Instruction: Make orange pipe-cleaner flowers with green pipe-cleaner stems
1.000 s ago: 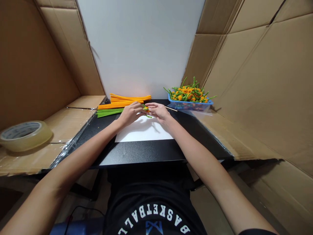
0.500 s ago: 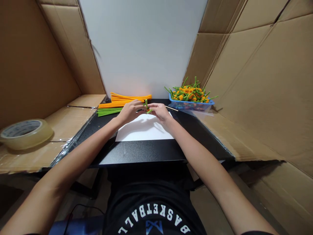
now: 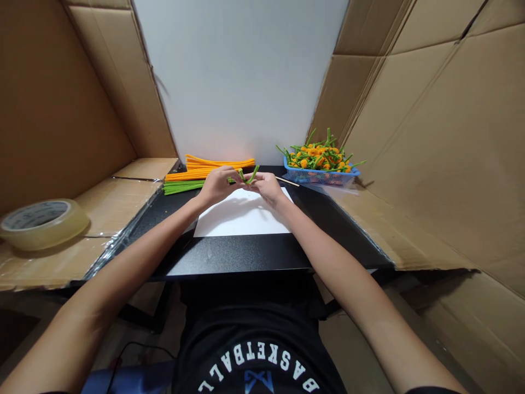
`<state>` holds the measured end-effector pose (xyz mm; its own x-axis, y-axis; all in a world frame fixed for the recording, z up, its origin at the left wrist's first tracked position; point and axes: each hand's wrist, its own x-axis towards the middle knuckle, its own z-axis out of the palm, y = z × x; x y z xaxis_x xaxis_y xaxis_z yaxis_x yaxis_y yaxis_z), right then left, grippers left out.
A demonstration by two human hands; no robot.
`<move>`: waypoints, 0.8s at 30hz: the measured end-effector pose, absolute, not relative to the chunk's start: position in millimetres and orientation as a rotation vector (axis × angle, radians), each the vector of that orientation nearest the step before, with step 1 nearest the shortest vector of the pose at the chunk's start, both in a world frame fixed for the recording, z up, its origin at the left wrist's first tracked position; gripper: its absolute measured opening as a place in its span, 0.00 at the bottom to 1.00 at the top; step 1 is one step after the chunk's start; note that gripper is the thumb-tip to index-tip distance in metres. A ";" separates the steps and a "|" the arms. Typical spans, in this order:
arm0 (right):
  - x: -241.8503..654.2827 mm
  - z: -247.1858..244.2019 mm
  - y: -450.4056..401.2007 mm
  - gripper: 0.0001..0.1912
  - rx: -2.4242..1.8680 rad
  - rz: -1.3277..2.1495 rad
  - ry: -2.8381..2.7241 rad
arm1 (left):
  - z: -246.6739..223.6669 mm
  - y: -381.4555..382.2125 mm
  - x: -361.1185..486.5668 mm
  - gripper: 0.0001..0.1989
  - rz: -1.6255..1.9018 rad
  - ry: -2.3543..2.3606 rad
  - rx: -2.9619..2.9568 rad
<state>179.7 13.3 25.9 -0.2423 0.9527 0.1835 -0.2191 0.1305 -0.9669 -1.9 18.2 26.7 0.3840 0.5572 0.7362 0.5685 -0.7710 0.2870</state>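
Note:
Above the far edge of a white sheet of paper [image 3: 241, 219], my two hands meet around a small green pipe cleaner piece [image 3: 253, 174]. Its green ends stick up in a V between the fingers. My left hand [image 3: 219, 185] pinches it from the left, fingers bent and closed. From the right, my right hand [image 3: 266, 186] grips it between thumb and fingers. The lower middle of the piece is hidden by the fingertips. Just behind my left hand lie orange pipe cleaners [image 3: 188, 176] and green pipe cleaners [image 3: 180, 187].
A blue basket [image 3: 320, 176] heaped with orange and green pipe cleaner pieces [image 3: 318, 156] stands at the back right. A thin pale stick [image 3: 290, 181] lies beside my right hand. A tape roll [image 3: 45, 224] rests on cardboard at left. Cardboard walls [image 3: 443, 137] rise on both sides.
The green piece has been turned: its ends now spread upward in a V, and the orange bit seen before is hidden. Both hands have stayed in nearly the same place.

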 end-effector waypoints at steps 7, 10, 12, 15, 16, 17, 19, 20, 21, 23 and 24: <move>184.8 28.7 9.3 0.09 -0.722 1.444 -1.336 | 29.5 20.9 -2.5 0.09 -1.413 -1.197 -2.626; 184.9 25.3 10.7 0.05 -0.688 1.478 -1.311 | 31.1 19.9 -2.7 0.11 -1.430 -1.257 -2.639; 183.8 22.8 12.1 0.04 -0.706 1.476 -1.253 | 31.6 18.8 -2.2 0.12 -1.439 -1.268 -2.657; 182.4 21.1 14.0 0.03 -0.742 1.472 -1.174 | 31.2 16.7 -0.6 0.14 -1.460 -1.251 -2.700; 182.2 21.2 14.6 0.03 -0.749 1.471 -1.153 | 30.9 15.9 0.3 0.14 -1.471 -1.240 -2.713; 182.0 21.5 15.1 0.04 -0.755 1.469 -1.133 | 30.5 15.0 1.2 0.15 -1.486 -1.231 -2.717; 181.8 22.2 15.8 0.04 -0.763 1.463 -1.099 | 29.6 13.2 3.5 0.16 -1.524 -1.228 -2.692; 181.7 22.4 16.1 0.05 -0.767 1.459 -1.088 | 29.1 12.3 4.7 0.16 -1.544 -1.236 -2.666; 181.4 22.4 16.2 0.05 -0.770 1.454 -1.082 | 28.4 11.4 6.0 0.16 -1.564 -1.246 -2.636; 180.6 21.5 16.2 0.06 -0.771 1.437 -1.080 | 26.7 10.1 8.4 0.15 -1.600 -1.261 -2.588; 180.2 20.6 16.1 0.06 -0.770 1.425 -1.082 | 25.6 9.8 9.5 0.15 -1.615 -1.266 -2.574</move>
<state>180.2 16.1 20.6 -0.1541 0.9806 0.1210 -0.3801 0.0542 -0.9234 9.5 9.8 25.6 0.2274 0.6714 0.7054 0.5244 -0.6948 0.4922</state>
